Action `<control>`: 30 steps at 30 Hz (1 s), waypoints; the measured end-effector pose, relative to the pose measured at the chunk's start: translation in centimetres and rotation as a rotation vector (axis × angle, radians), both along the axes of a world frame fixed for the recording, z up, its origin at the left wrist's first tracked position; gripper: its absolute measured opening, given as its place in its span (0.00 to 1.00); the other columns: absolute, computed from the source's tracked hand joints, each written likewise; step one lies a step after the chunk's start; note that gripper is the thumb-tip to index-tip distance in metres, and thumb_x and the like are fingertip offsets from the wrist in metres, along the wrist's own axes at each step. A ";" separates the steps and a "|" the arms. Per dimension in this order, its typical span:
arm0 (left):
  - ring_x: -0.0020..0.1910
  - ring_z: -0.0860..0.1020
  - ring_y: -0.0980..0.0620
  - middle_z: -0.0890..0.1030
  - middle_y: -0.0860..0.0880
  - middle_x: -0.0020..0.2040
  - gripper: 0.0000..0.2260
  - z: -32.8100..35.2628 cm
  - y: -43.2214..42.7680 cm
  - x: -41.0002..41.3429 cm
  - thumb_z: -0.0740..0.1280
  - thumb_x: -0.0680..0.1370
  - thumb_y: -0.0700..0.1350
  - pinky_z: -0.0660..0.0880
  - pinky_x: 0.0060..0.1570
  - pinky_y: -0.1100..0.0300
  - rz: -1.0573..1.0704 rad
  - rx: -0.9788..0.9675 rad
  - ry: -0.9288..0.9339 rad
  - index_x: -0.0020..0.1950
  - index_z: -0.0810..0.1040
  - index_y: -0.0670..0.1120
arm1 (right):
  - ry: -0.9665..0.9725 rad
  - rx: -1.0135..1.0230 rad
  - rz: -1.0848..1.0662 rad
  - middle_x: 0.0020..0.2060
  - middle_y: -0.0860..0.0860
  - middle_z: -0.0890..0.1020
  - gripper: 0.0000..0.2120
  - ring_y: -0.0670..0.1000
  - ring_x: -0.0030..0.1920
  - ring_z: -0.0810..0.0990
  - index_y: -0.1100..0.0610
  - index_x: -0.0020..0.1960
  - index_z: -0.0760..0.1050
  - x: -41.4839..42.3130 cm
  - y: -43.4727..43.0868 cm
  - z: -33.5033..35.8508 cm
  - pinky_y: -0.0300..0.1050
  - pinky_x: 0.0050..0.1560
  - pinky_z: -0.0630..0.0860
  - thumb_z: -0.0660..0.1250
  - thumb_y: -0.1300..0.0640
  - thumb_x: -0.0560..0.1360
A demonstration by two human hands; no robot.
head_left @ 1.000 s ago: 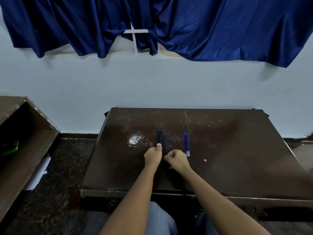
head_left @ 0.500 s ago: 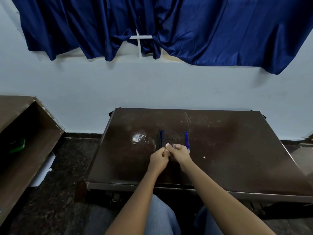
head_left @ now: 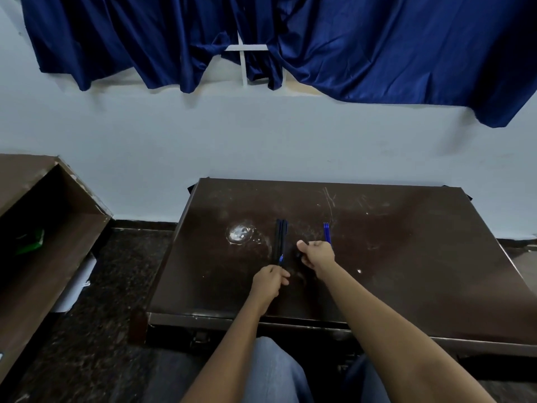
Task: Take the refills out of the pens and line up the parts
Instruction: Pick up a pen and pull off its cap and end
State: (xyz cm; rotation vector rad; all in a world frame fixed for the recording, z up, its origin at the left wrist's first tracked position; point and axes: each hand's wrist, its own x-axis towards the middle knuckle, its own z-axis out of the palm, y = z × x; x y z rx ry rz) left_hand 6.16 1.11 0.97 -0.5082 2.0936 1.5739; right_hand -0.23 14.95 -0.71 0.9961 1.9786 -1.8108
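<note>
A bundle of dark pens (head_left: 280,234) lies on the brown table (head_left: 406,257), pointing away from me. Two blue refills (head_left: 327,232) lie side by side to the right of it. My left hand (head_left: 268,282) pinches a pen (head_left: 281,258) just below the bundle, and a short blue end shows above the fingers. My right hand (head_left: 316,254) is closed in a fist between the bundle and the refills. It seems to grip a small dark pen piece (head_left: 299,254) under the thumb, and most of that piece is hidden.
A round whitish worn patch (head_left: 239,234) marks the table left of the pens. A brown open cabinet (head_left: 43,228) stands on the left with a green item inside. The wall and a blue curtain (head_left: 319,39) are behind the table. My knees are under its front edge.
My hands were joined over the pen and have drawn apart. The left moved back toward me, and the right moved right and away. A blue end now shows at the left hand.
</note>
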 end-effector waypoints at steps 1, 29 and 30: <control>0.32 0.70 0.55 0.77 0.48 0.37 0.12 -0.1 -0.2 0.0 0.56 0.79 0.41 0.66 0.29 0.64 0.011 0.020 0.008 0.45 0.79 0.43 | 0.004 0.120 0.064 0.37 0.53 0.80 0.09 0.52 0.39 0.80 0.58 0.43 0.76 0.0 0.0 -0.4 0.51 0.53 0.80 0.72 0.54 0.73; 0.31 0.75 0.60 0.82 0.53 0.33 0.13 8.1 1.2 2.7 0.60 0.81 0.48 0.70 0.36 0.63 -0.056 -0.058 0.396 0.41 0.80 0.49 | 0.396 -0.231 0.210 0.24 0.55 0.70 0.13 0.45 0.19 0.68 0.64 0.35 0.73 8.2 -1.7 12.7 0.34 0.22 0.66 0.66 0.60 0.77; 0.31 0.75 0.60 0.82 0.53 0.33 0.14 8.9 1.3 3.0 0.59 0.81 0.48 0.70 0.37 0.63 -0.061 -0.074 0.436 0.40 0.80 0.49 | 0.407 -0.250 0.178 0.23 0.55 0.71 0.12 0.45 0.18 0.68 0.65 0.37 0.74 8.6 -1.6 13.7 0.34 0.21 0.66 0.67 0.61 0.77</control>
